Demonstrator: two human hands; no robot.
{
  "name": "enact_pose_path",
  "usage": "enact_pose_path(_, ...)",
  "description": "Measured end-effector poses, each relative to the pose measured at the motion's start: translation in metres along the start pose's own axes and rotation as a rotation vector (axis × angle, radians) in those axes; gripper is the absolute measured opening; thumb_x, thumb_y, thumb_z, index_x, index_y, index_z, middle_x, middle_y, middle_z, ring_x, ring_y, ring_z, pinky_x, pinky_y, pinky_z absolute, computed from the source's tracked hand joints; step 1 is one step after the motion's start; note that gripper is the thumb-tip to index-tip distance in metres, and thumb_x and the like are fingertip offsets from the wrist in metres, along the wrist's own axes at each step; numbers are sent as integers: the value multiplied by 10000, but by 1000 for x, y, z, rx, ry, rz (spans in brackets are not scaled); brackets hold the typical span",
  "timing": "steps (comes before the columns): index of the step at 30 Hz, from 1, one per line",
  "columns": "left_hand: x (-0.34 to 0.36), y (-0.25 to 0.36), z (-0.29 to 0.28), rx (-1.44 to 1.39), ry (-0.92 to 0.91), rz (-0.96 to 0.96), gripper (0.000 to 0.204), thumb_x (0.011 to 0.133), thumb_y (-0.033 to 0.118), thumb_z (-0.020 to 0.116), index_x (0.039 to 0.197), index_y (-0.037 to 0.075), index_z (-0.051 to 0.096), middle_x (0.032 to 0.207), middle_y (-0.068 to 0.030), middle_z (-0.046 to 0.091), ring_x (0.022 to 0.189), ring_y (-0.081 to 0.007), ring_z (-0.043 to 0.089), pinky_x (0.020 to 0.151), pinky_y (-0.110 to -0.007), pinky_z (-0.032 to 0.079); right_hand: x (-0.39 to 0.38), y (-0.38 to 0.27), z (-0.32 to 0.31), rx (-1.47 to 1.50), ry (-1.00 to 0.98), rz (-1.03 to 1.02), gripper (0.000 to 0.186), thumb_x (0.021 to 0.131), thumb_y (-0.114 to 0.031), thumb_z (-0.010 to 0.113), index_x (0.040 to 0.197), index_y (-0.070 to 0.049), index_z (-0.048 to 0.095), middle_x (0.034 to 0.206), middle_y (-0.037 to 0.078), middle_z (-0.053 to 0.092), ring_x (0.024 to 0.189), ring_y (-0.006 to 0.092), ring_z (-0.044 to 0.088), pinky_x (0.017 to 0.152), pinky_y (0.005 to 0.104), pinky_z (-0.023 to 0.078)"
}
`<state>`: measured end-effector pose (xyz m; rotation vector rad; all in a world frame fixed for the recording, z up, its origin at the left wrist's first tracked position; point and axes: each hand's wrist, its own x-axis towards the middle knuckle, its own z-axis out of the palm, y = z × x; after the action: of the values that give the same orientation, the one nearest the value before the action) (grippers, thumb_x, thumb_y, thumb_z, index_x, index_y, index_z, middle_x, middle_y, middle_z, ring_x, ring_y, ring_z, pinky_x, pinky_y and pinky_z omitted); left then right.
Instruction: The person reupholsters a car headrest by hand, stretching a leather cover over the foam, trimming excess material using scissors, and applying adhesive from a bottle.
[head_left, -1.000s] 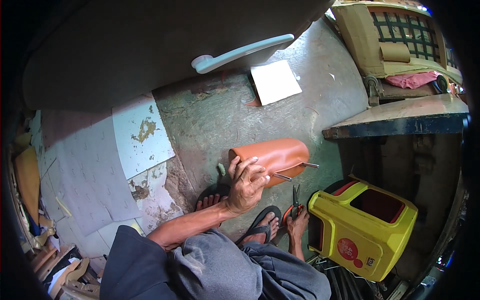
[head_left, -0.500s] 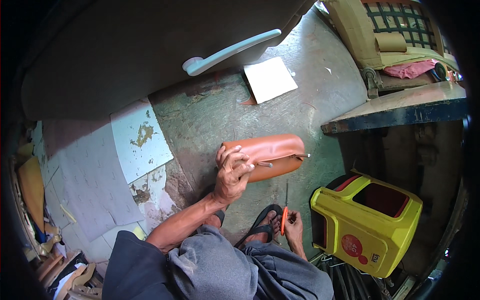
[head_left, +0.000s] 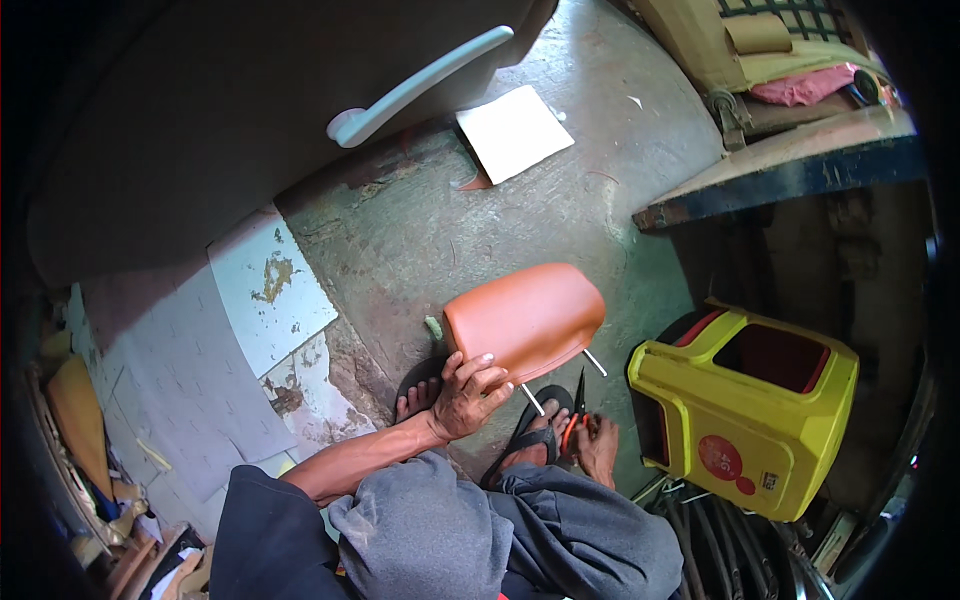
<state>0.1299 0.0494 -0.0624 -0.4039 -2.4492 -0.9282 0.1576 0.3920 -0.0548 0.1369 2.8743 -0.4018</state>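
Note:
My left hand (head_left: 468,396) grips the lower left corner of an orange-brown leather headrest (head_left: 525,312), its fingers spread over the cover. Two metal posts stick out from the headrest's near edge toward my feet. Close to my right foot, my right hand (head_left: 600,450) is closed on orange-handled scissors (head_left: 570,432). The dark blades point away from me, just below the headrest and apart from it. Part of the handles is hidden by the fingers.
A white square sheet (head_left: 515,135) lies on the worn floor ahead. To the right stand a yellow plastic bin (head_left: 720,430) and a blue-edged board (head_left: 790,180). A large dark panel with a pale handle (head_left: 425,85) fills the upper left. Grey sheeting (head_left: 185,370) covers the left floor.
My left hand has turned the headrest so its broad face shows and its posts point toward me. The scissors stay in my right hand, turned slightly. The whole view has shifted a little.

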Motion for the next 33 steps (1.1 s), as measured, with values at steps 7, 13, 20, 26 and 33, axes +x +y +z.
enact_pose_path(7,-4,-4,-29,23,-239,67,284,798,233,812,1069,198,735,1272,-32,612,1331,-276,492,1095,-506,304,59,-108,-15,1250,-500,378,447,1033,-237,666,1390,6,550,1281,140,660,1073,236,695,952,370,587)
enact_pose_path(13,61,-47,-33,81,-55,-498,479,944,349,702,1300,36,633,1314,-181,587,1265,-366,539,1062,-525,400,98,-108,-2,1400,-454,279,433,1028,-273,677,1330,36,648,1176,102,730,1021,209,718,950,356,582)
enact_pose_path(20,79,-83,-48,-461,-365,-991,615,1025,490,631,1383,-7,574,1397,-215,592,1242,-263,612,980,-392,530,141,-124,-33,1193,-562,98,391,995,-294,716,1233,16,743,1057,59,757,935,138,681,865,293,536)
enact_pose_path(26,72,-92,-52,-1358,-184,-1183,759,1051,605,514,1517,9,456,1465,-140,567,1371,-230,526,1169,-385,411,174,-165,-36,1078,-603,9,496,914,-336,806,1268,1,723,968,85,755,912,153,688,792,317,554)
enact_pose_path(33,52,-47,-46,-1239,75,-1235,613,1096,548,458,1385,14,545,1357,-112,607,1258,-195,569,1102,-375,457,168,-204,-25,1524,-368,433,738,906,-197,830,1511,-29,443,1070,97,732,849,104,690,612,264,545)
